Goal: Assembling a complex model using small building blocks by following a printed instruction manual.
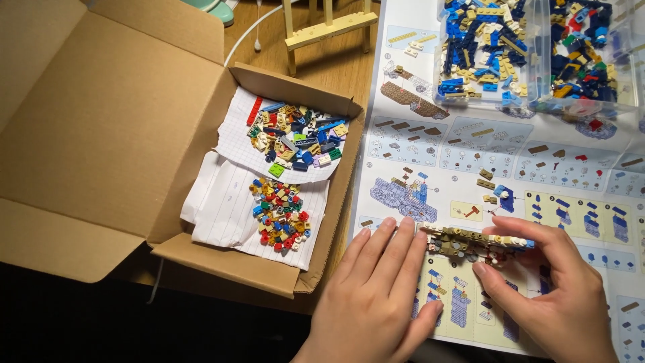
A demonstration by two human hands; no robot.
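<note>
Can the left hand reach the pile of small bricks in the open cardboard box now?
Probably yes. The left hand lies flat on the instruction sheet just beside the cardboard box; the box is open on top and nothing covers the pile of small bricks.

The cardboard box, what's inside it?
Inside the cardboard box lie white paper sheets with two piles of small bricks, mixed colours. The paper covers the box bottom.

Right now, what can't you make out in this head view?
- Brick assembly: underside hidden by right hand fingers.
- Instruction sheet: cut off at right edge; steps beneath left hand covered.
- Clear bins: tops cropped by frame.
- Cardboard box pieces: too small to identify individually.
</note>
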